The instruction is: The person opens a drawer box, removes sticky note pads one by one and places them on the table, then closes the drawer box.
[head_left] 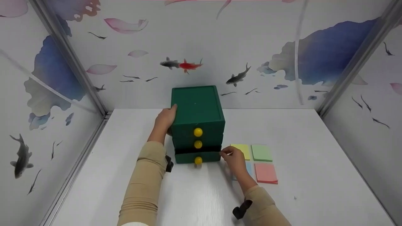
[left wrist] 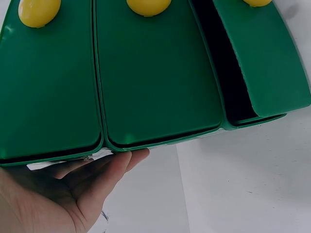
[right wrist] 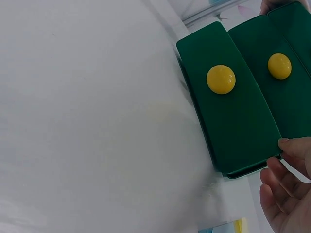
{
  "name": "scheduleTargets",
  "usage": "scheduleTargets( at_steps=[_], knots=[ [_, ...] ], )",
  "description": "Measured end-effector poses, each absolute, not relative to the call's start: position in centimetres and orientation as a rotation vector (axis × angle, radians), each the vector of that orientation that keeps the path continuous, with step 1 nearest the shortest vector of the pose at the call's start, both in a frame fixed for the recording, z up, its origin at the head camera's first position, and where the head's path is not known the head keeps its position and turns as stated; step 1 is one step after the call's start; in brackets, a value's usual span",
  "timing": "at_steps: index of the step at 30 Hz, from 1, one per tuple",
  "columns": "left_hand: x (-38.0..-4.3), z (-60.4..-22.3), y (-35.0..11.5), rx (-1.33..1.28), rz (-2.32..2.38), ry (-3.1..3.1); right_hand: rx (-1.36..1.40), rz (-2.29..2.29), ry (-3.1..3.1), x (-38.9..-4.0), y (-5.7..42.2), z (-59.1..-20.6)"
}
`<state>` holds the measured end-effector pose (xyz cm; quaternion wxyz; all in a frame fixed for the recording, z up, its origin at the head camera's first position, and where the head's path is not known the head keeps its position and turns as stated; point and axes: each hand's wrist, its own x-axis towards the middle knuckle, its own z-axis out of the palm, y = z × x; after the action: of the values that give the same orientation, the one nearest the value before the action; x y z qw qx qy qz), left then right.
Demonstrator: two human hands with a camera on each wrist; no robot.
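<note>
A green drawer cabinet (head_left: 197, 105) with three stacked drawers and yellow knobs stands on the white table. My left hand (head_left: 165, 116) rests against its left side; in the left wrist view the fingers (left wrist: 116, 170) press on that side. The bottom drawer (head_left: 188, 158) is pulled partly out, showing a dark gap above its front. At this drawer's right edge, my right hand (head_left: 235, 158) pinches the corner, with the thumb (right wrist: 290, 145) on the front in the right wrist view. The middle drawer (left wrist: 155, 73) and top drawer (left wrist: 48, 87) are closed.
Right of the cabinet lie sticky-note pads: yellow (head_left: 241, 149), green (head_left: 261, 153), pink (head_left: 266, 172) and a blue one (head_left: 249, 168) partly hidden by my right hand. Patterned white walls (head_left: 201, 37) with fish and petals enclose the table's back and sides.
</note>
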<state>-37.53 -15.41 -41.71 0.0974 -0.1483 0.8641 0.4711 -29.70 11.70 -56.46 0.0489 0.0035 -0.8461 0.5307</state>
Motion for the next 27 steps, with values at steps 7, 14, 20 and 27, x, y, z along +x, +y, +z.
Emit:
scheduleTargets(
  at_steps=[7,14,20,27],
  knots=[
    [-37.5,-41.8,-15.4,-0.465,1.411,2.533,-0.087,1.686,-2.548,-30.0,11.3,-56.4],
    [-37.5,-41.9,-15.3,-0.448,1.409,2.553,-0.099,1.703,-2.495,-30.2,11.2,-56.5],
    [-37.5,-42.1,-15.3,-0.454,1.397,2.553,-0.125,1.702,-2.493,-30.2,11.0,-56.2],
    [-37.4,-41.8,-15.4,-0.427,1.405,2.563,-0.162,1.632,-2.534,-30.8,10.7,-55.7]
  ],
)
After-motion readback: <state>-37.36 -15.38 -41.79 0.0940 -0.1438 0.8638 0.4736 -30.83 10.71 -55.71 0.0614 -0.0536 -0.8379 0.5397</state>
